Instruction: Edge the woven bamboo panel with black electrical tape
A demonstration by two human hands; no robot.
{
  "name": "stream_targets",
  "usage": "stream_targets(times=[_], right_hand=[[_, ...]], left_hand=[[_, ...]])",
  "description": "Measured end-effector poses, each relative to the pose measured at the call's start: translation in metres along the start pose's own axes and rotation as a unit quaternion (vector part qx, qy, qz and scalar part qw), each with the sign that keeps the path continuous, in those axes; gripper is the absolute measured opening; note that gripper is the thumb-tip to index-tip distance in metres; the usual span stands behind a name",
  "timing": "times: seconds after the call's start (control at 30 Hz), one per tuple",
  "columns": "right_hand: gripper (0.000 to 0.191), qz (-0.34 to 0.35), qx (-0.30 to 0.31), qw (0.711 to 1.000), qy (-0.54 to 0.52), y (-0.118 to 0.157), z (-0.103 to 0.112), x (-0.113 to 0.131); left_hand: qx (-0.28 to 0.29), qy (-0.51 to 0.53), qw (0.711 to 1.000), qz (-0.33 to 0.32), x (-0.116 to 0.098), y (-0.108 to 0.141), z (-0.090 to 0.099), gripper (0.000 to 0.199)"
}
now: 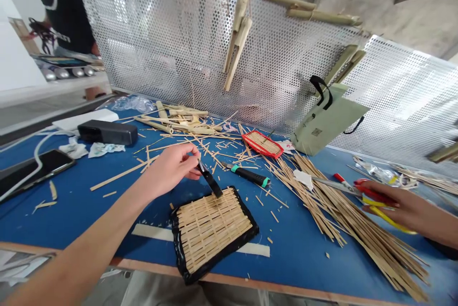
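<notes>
The blue-topped bench (71,229) with its wooden front edge fills my view, and a white perforated metal screen (200,58) stands along its far edge with bamboo pieces (238,43) hanging on it. Beyond the bench's far left corner, a person in a black T-shirt (66,17) stands apart from me. Toward the right front corner lies a large spread of thin pale bamboo strips (358,225). A small red-bordered woven bamboo mat (258,144) sits nearer the far edge.

Near the middle of the front edge lies the rectangular woven bamboo mat with a glossy black border (214,229), resting across a flat pale strip (150,232). My hands are well apart. My left hand (170,170) pinches a narrow black flat tool (210,181), its lower end reaching the mat's far edge; I can't tell if it touches. My right hand (408,208) is at the red-and-yellow handles of a pair of scissors (372,192), but I can't tell whether it's closed on them.

Pinching close to the tip gives me good control. Short, light strokes should keep the black edge even and avoid disturbing the weave.
</notes>
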State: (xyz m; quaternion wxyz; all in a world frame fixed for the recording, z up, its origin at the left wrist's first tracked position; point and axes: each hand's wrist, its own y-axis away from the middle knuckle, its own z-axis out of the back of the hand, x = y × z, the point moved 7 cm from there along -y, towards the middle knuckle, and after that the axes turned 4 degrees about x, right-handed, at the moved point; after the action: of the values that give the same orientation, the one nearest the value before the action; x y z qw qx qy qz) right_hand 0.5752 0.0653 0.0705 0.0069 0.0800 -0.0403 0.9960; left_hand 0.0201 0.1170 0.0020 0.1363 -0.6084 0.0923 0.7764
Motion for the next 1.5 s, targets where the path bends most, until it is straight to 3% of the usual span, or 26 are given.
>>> stream_targets(times=[0.1,0.3,0.43,0.63,0.87,1.13,1.5], right_hand=[[0.048,0.025,0.085,0.994,-0.071,0.004,-0.018,0.030],[0.049,0.156,0.123,0.979,-0.037,0.004,-0.027,0.177],[0.057,0.200,0.159,0.967,-0.002,-0.003,-0.029,0.234],[0.061,0.229,0.174,0.958,0.001,-0.007,-0.035,0.262],[0.051,0.278,0.129,0.952,0.009,-0.021,-0.039,0.285],[0.056,0.319,0.061,0.946,0.025,-0.061,-0.057,0.305],[0.052,0.355,0.016,0.934,0.032,-0.086,-0.080,0.315]], left_hand=[[0.042,-0.032,0.999,-0.006,-0.011,0.005,-0.010,0.022],[0.123,-0.119,0.985,-0.020,-0.044,0.016,-0.027,0.022],[0.149,-0.136,0.979,-0.023,-0.055,0.018,-0.031,0.015],[0.152,-0.208,0.965,-0.046,-0.060,0.016,-0.033,0.014],[0.125,-0.328,0.934,-0.074,-0.067,0.003,-0.025,0.013],[0.081,-0.388,0.914,-0.086,-0.061,-0.013,0.002,0.012],[0.041,-0.472,0.875,-0.104,-0.041,-0.021,0.012,0.015]])
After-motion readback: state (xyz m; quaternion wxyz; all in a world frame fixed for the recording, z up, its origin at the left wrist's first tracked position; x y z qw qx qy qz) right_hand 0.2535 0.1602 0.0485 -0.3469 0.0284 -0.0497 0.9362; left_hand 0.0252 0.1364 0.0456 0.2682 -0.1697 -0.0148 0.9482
